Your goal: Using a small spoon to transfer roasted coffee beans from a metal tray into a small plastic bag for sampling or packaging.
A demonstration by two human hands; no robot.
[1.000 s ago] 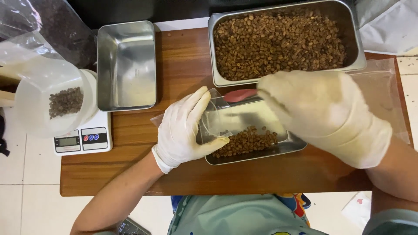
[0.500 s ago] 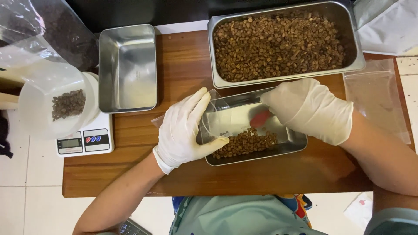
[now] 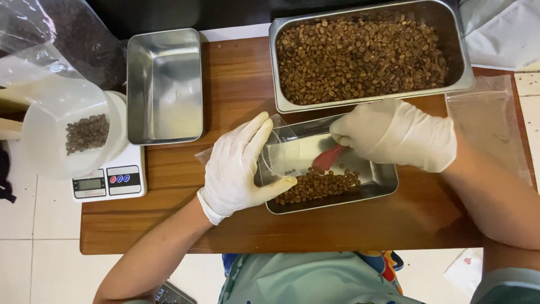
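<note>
My left hand [image 3: 239, 166], in a white glove, holds a clear plastic bag [image 3: 284, 149] open over a small steel tray [image 3: 382, 183] on the wooden table. A few brown coffee beans lie at the bag's bottom. A pile of the same beans [image 3: 323, 184] fills the tray's near side. My right hand [image 3: 396, 135], also gloved, grips a red scoop [image 3: 327, 159] whose tip rests at the bag's mouth.
A large steel pan [image 3: 467, 73] full of coffee beans stands behind the small tray. An empty steel pan [image 3: 164, 84] sits at the back left. A white container [image 3: 50, 141] with some beans rests on a digital scale [image 3: 109, 183]. Clear bags [image 3: 495, 124] lie at the right.
My right hand has come down from above the tray and drawn back to the right, bringing the red scoop to the bag's mouth. My left hand keeps the bag open.
</note>
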